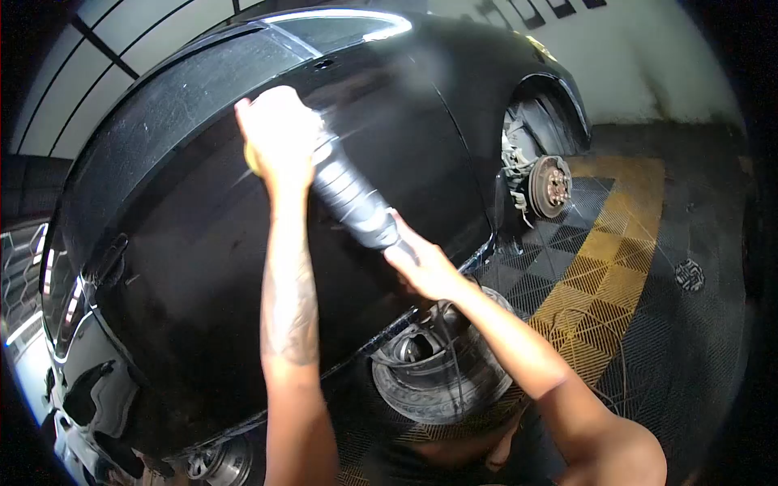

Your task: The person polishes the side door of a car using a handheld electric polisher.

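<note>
A polisher (352, 194) with a long grey-and-black body lies slantwise against the black car door (203, 308). My left hand (279, 134), washed out by bright light, is closed over its head at the upper left. A sliver of yellow shows beside that hand, perhaps the pad's edge. Lower right, my right hand (425, 263) wraps round the rear grip. The pad's contact with the paint is mostly hidden. Below the door handle (105, 259) side, the dark panel carries faint smears.
A bare brake disc (551, 186) shows in the wheel arch at right. One loose wheel (442, 364) lies by the sill, near my legs. Black and yellow grid tiles (596, 267) cover the floor, with a round drain (690, 275) and a thin cable on it.
</note>
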`<move>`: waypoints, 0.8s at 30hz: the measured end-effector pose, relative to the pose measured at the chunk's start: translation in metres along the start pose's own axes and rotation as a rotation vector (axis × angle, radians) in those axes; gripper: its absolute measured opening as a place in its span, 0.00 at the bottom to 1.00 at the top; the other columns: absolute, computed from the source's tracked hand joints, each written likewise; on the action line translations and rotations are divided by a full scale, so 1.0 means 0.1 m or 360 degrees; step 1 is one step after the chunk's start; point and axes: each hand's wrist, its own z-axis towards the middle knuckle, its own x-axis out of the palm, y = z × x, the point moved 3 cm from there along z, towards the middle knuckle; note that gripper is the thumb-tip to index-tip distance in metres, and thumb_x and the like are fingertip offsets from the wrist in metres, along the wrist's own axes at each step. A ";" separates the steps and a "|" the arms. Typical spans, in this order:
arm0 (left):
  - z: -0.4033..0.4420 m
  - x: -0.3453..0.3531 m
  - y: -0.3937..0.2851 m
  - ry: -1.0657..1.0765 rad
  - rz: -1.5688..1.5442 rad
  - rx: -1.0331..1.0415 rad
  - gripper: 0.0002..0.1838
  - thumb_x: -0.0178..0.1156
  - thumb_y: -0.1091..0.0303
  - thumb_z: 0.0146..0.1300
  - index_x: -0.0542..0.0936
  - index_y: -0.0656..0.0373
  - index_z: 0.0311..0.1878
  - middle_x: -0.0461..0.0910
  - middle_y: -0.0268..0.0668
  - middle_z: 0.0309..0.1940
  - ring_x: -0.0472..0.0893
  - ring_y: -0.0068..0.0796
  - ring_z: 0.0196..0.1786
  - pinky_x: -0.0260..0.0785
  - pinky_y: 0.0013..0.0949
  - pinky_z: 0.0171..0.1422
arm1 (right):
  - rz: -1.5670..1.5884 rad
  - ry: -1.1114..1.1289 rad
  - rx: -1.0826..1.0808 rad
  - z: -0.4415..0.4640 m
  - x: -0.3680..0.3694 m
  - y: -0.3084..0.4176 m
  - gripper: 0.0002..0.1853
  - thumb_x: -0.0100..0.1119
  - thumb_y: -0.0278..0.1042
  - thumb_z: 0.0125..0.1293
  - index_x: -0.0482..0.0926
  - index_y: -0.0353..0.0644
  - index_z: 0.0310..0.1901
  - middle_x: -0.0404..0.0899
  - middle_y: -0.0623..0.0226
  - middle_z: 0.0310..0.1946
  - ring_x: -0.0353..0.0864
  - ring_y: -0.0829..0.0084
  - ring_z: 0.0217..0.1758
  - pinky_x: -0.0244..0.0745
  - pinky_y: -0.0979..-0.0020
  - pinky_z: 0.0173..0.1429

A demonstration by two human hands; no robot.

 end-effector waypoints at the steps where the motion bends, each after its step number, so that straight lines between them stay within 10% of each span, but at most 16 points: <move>1: 0.11 0.00 -0.23 0.0018 0.0190 0.0051 0.17 0.61 0.58 0.65 0.81 0.59 0.51 0.82 0.41 0.49 0.78 0.43 0.59 0.54 0.54 0.78 | 0.0083 0.0004 0.0105 -0.01 -0.14 -0.01 0.41 0.58 0.48 0.77 0.48 0.57 0.84 0.83 0.54 0.45 0.85 0.67 0.42 0.81 0.68 0.48; 3: 0.30 0.08 -0.65 0.0081 0.0447 0.0118 0.16 0.60 0.57 0.63 0.83 0.58 0.47 0.82 0.41 0.47 0.79 0.42 0.58 0.55 0.56 0.76 | 0.0212 -0.0069 0.0176 0.00 -0.36 -0.11 0.39 0.56 0.46 0.78 0.48 0.62 0.84 0.75 0.70 0.30 0.74 0.83 0.23 0.77 0.75 0.27; 13: 0.42 0.80 -1.07 -0.0476 -0.0646 -0.0085 0.20 0.65 0.61 0.54 0.80 0.65 0.46 0.81 0.48 0.47 0.79 0.47 0.59 0.48 0.59 0.84 | 0.0451 -0.0152 0.0223 -0.02 -0.64 -0.27 0.24 0.49 0.57 0.80 0.67 0.49 0.65 0.75 0.67 0.23 0.76 0.75 0.19 0.76 0.70 0.25; 24: -0.17 -0.27 0.61 -0.0461 -0.0302 0.0001 0.22 0.68 0.59 0.55 0.81 0.58 0.52 0.82 0.42 0.51 0.79 0.44 0.60 0.50 0.55 0.84 | 0.0380 0.0187 0.0121 0.05 0.69 0.28 0.41 0.56 0.45 0.78 0.44 0.60 0.84 0.74 0.70 0.25 0.74 0.80 0.22 0.76 0.73 0.27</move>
